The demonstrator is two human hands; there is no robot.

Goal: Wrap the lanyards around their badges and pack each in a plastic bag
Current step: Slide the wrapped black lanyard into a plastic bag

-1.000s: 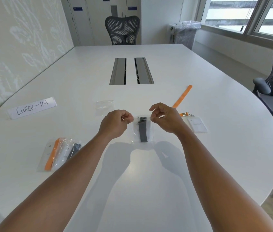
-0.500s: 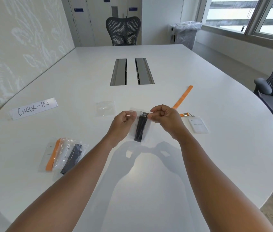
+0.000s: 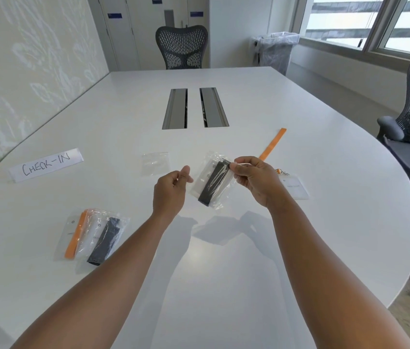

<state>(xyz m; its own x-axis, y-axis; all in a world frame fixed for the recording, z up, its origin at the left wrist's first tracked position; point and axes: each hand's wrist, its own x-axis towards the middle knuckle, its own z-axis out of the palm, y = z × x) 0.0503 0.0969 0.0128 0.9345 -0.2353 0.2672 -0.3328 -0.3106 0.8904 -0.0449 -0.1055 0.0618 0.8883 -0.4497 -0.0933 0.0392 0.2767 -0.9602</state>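
The right hand (image 3: 254, 181) holds a clear plastic bag (image 3: 211, 182) up off the white counter (image 3: 224, 273), its fingers (image 3: 242, 164) pinching the bag's top corner. Inside the bag sits a white badge with a dark lanyard (image 3: 214, 182) wound around it (the bag hangs tilted, its lower end swinging toward the left hand). The left hand (image 3: 171, 191) hovers just to the left of the bag, apart from it, its fingers (image 3: 185, 173) loosely curled with the thumb and forefinger close together and nothing between them.

Beyond the right fingers, an orange lanyard (image 3: 273, 144) lies stretched out on the counter, running back to a clip and a bare white badge (image 3: 295, 186) that rests just to the right of the right hand. Beyond the left fingers lies an empty plastic bag (image 3: 154, 163), flat on the counter. Well to the left of and nearer than the left hand, two packed bags lie side by side and overlapping: one with an orange-wrapped badge (image 3: 75, 233), one with a dark-wrapped badge (image 3: 104, 240). Far to the left lies a paper sign (image 3: 46, 165) lettered CHECK-IN.
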